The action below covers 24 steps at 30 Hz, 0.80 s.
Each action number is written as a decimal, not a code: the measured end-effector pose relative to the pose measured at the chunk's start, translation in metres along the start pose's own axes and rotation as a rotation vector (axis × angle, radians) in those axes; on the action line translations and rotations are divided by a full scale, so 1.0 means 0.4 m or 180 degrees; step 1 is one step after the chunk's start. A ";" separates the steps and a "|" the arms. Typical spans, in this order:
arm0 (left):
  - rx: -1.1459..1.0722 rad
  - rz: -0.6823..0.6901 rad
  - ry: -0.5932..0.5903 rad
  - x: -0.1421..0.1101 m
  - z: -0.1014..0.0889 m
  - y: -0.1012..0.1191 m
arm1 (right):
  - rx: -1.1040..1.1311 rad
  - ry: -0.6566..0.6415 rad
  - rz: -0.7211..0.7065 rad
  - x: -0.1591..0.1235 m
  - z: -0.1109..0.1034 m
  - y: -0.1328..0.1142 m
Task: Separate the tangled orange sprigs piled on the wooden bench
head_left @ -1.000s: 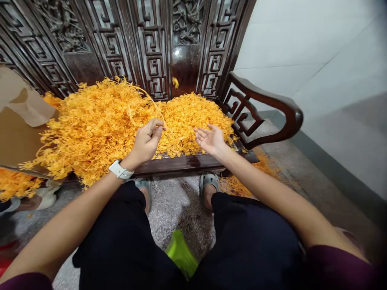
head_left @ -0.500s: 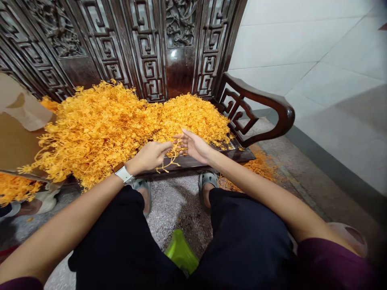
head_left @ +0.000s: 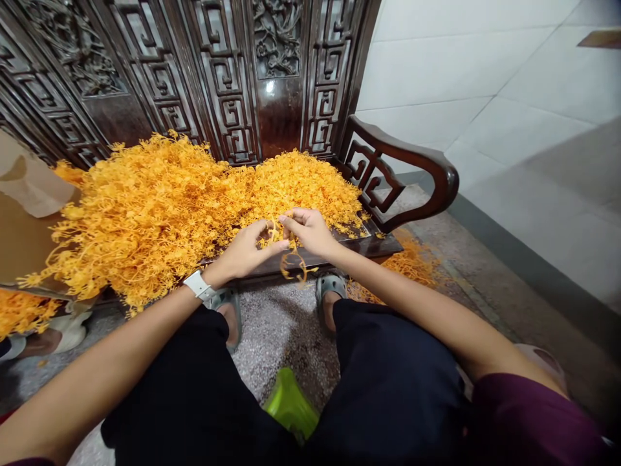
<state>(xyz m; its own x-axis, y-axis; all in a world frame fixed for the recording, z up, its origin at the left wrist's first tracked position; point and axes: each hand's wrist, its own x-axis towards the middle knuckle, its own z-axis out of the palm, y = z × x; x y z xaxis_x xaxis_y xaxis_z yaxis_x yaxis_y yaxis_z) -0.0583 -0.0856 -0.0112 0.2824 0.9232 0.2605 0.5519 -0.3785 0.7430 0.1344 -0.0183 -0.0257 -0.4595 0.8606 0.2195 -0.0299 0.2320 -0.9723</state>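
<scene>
Looped orange sprig (head_left: 294,262), pinched by right hand (head_left: 310,232), was held clear of orange heap (head_left: 145,220). Left hand (head_left: 247,252) lay just beside, grip unclear. Fine fingertip work was called for.

We are looking at a bench back (head_left: 223,84) of dark carved wood, polished to a gloss and catching a bright spot of light. The orange sprigs (head_left: 145,220) are showing a dry, matt, rough-looking surface, while the brown cardboard (head_left: 19,239) is looking dull and papery. We are seeing smooth, pale wall tiles (head_left: 436,77) with a faint sheen, and a rough, speckled floor (head_left: 276,323). The shorts (head_left: 165,388) are reading as matt black cloth, the watch strap (head_left: 198,285) as smooth white rubber, and the green object (head_left: 288,404) as shiny plastic.
</scene>
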 end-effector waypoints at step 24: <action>-0.2147 -0.0707 0.0569 0.041 -0.013 -0.004 | 0.0644 -0.1085 0.1237 -0.028 -0.005 0.002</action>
<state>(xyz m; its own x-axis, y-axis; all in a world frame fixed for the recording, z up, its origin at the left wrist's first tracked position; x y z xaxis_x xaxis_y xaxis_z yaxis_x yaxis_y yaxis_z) -0.0584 -0.0694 -0.0049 0.0559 0.9920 0.1134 -0.0383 -0.1114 0.9930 0.1413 -0.0268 -0.0288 -0.7310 0.6623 -0.1644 0.0447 -0.1940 -0.9800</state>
